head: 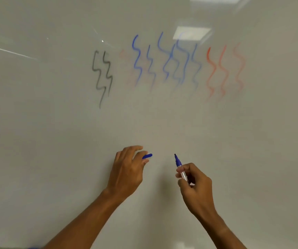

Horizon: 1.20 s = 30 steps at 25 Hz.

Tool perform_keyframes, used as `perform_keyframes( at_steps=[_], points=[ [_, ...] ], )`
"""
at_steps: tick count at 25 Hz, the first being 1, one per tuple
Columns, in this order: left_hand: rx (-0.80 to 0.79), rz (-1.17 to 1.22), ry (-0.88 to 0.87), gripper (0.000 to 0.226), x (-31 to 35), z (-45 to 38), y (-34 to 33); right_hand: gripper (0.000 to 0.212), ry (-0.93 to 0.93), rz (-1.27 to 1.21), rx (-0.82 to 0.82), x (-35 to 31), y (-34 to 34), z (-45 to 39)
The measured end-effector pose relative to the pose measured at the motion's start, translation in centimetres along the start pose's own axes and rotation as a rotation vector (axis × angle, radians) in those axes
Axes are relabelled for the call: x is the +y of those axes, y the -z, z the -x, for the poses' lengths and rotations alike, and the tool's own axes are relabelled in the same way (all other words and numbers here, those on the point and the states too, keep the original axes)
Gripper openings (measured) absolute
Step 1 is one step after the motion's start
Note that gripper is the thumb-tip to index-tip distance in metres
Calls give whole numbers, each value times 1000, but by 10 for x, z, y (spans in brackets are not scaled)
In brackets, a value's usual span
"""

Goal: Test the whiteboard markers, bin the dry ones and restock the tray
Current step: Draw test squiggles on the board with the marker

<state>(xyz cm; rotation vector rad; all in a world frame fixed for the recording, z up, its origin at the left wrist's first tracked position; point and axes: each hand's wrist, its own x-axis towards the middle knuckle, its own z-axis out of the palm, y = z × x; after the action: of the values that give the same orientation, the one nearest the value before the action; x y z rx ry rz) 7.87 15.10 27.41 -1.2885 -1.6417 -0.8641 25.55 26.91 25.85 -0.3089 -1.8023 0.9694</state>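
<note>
blue marker (180,167) uncapped, pinched in the right hand (195,187) with fingers curled round the clear barrel; long axis near upright, tip leaning up and slightly left, close to the whiteboard (54,123); blue cap (147,156) lies to the marker's left, level with the tip, pinched between thumb and fingertips of the left hand (126,169); cap and tip near but apart, so either recapping or a test stroke looks a short move; right grip is nearer the tip; counts: one marker, one cap, two hands; squiggles above: two black (102,76), roughly five or six blue (169,60), overlapping, three red (223,71), plus a faint pink trace
</note>
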Motion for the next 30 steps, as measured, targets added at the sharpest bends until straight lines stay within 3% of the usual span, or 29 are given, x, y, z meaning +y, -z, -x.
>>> perform_keyframes(
  at_steps=[5,11,24,30],
  points=[
    [153,-119,-11,29,5,-79,-2,53,138,-246,-79,-21,30,-59],
    [228,-222,-29,29,-6,-119,-10,19,348,-195,89,-50,28,-110],
    [349,-223,-103,28,-28,-134,-30,11,523,194,452,-74,-8,-142],
    [371,-211,-113,31,-32,-132,-37,6,563,290,381,-63,-12,-142]
  ],
)
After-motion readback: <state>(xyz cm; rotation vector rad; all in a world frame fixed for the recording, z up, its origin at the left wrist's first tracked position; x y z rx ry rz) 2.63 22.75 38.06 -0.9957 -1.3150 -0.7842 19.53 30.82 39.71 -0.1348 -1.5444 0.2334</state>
